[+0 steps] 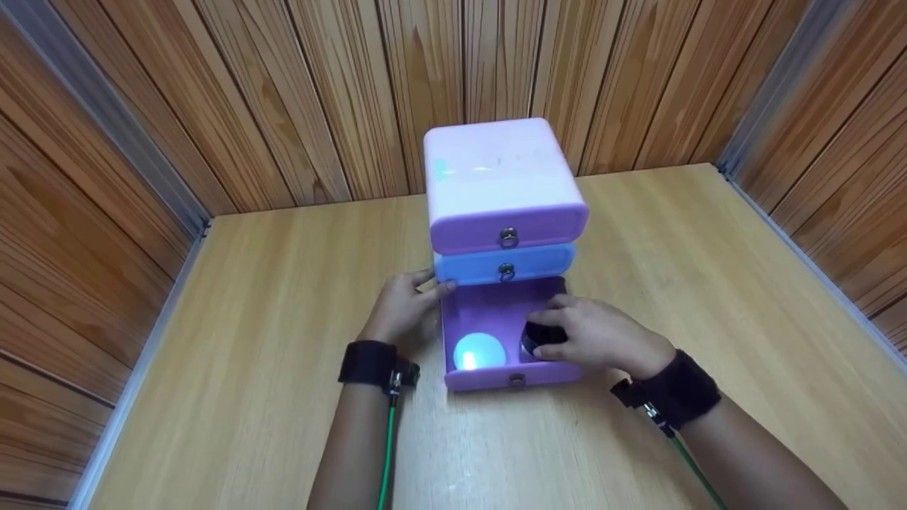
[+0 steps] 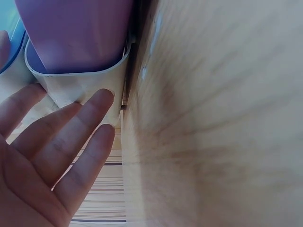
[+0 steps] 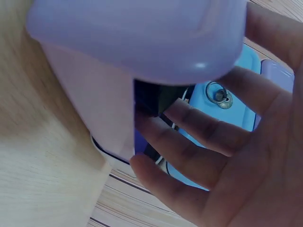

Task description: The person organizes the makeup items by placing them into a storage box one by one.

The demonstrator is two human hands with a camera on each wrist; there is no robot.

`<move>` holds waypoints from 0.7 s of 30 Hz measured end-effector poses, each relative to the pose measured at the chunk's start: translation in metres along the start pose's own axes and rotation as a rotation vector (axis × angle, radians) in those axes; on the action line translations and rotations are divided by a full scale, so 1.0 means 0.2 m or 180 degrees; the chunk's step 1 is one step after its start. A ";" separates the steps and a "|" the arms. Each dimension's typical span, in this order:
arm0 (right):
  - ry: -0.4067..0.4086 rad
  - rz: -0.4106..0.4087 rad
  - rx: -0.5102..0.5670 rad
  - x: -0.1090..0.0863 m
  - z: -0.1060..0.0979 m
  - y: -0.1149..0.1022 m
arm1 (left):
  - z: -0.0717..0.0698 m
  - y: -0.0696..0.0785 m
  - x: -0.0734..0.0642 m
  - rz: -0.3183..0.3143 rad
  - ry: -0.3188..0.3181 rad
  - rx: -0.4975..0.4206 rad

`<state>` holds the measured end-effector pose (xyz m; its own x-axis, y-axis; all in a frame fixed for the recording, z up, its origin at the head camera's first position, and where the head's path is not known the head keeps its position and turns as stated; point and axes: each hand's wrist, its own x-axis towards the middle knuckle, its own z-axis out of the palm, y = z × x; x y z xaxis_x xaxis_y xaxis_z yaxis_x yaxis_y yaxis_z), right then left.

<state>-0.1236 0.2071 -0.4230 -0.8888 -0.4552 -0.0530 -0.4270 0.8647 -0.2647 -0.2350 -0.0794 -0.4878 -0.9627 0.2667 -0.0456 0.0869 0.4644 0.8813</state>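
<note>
A small drawer unit (image 1: 506,170) stands upright with its purple bottom drawer (image 1: 482,379) pulled out. Inside that drawer, a pale blue-white ball-like thing (image 1: 480,351) lies at the left front. My right hand (image 1: 602,336) reaches in over the right side and grips a black object (image 1: 544,338), mostly covered by the fingers; its exact kind I cannot tell. In the right wrist view the black object (image 3: 158,97) shows behind the drawer's front. With fingers extended along the unit's left side, my left hand (image 1: 405,304) steadies it, the thumb near the blue drawer (image 1: 524,263).
Both upper drawers, purple (image 1: 468,235) and blue, are pushed in and carry ring pulls. The unit stands on a wooden table (image 1: 283,319), with wood-plank walls (image 1: 340,92) behind and at both sides. Green cables (image 1: 387,453) run from the wristbands.
</note>
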 end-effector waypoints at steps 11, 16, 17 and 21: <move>-0.0293 0.0112 0.0208 0.01 0.03 0.03 | 0.00 -0.01 0.00 0.0072 -0.0012 0.0097; -0.0371 0.0155 0.0195 0.04 0.02 0.03 | 0.01 -0.01 0.00 0.0046 0.0024 0.0091; -0.0383 0.0157 0.0178 0.04 0.01 0.03 | 0.01 -0.01 0.00 0.0043 0.0029 0.0085; -0.0436 0.0175 0.0105 0.07 0.01 0.02 | 0.01 -0.01 0.00 0.0006 0.0038 0.0044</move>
<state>-0.1371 0.2031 -0.4268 -0.8788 -0.4340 -0.1985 -0.3706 0.8827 -0.2890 -0.2352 -0.0789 -0.4897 -0.9655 0.2576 -0.0382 0.0923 0.4755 0.8749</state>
